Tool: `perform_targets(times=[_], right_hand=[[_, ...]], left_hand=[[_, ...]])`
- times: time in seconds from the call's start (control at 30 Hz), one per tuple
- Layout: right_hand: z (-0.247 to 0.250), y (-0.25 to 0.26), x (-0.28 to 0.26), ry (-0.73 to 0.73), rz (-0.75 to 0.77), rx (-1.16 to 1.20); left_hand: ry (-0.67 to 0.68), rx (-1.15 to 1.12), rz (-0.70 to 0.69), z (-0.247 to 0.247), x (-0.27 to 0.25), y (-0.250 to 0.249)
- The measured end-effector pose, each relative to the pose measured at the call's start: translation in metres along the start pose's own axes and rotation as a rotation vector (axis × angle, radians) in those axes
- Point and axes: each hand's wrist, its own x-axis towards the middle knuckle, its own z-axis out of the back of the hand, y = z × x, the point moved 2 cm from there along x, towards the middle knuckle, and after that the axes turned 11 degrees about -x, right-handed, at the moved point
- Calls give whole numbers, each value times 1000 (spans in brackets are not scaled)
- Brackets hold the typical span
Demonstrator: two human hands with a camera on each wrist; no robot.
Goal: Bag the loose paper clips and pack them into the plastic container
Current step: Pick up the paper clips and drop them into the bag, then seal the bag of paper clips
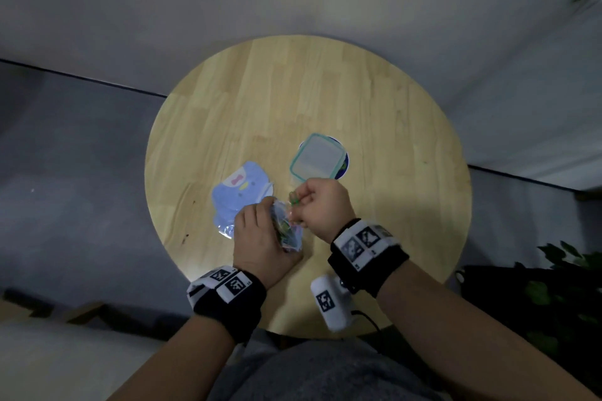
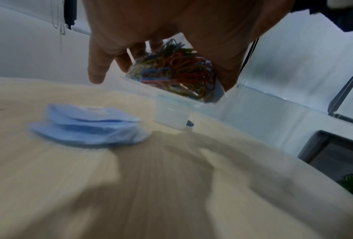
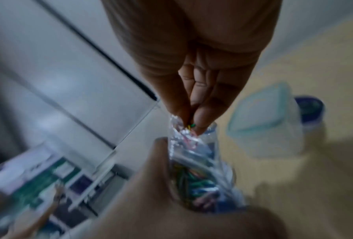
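Gripping a clear bag (image 1: 287, 231) of paper clips (image 2: 175, 71) above the surface (image 1: 358, 101), the left hand (image 1: 260, 247) steadies it while the right hand (image 1: 321, 205) pinches clips at its mouth, near the plastic container (image 1: 317, 156).

Your hands meet over the table's (image 1: 325, 91) near middle.
The bag (image 1: 286, 228) sits between your left hand (image 1: 260, 238) and right hand (image 1: 321, 205); container (image 1: 317, 156) just behind, spare bags (image 1: 237, 195) left.
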Motion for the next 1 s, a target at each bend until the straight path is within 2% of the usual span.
perform_targets(times=[0.13, 0.27, 0.3, 0.4, 0.5, 0.6, 0.67, 0.77, 0.87, 0.93, 1.0], right_hand=[[21, 12, -16, -9, 116, -152], [39, 11, -33, -138, 302, -208], [40, 9, -37, -131, 324, -213], [35, -1, -47, 25, 349, -339], [36, -10, -47, 50, 358, -374], [47, -15, -45, 43, 383, -346], [57, -21, -45, 62, 437, -403], [71, -35, -47, 114, 490, -457], [74, -48, -49, 179, 447, -301], [72, -52, -49, 156, 439, -187], [71, -54, -49, 89, 442, -71]], left_hand=[[-46, -46, -6, -5, 9, -15], [-122, -118, 2, -9, 11, -29], [-141, -137, 3, -10, 12, -32], [-178, -212, 32, -15, 13, -42], [-150, -272, 94, -19, 12, -47], [-29, -316, 88, -17, 8, -50], [86, -427, 125, -10, 7, -49], [312, -671, 266, -2, 7, -45], [543, -878, 395, -3, 5, -44], [596, -930, 463, -7, 1, -46], [593, -967, 508, -8, -2, -48]])
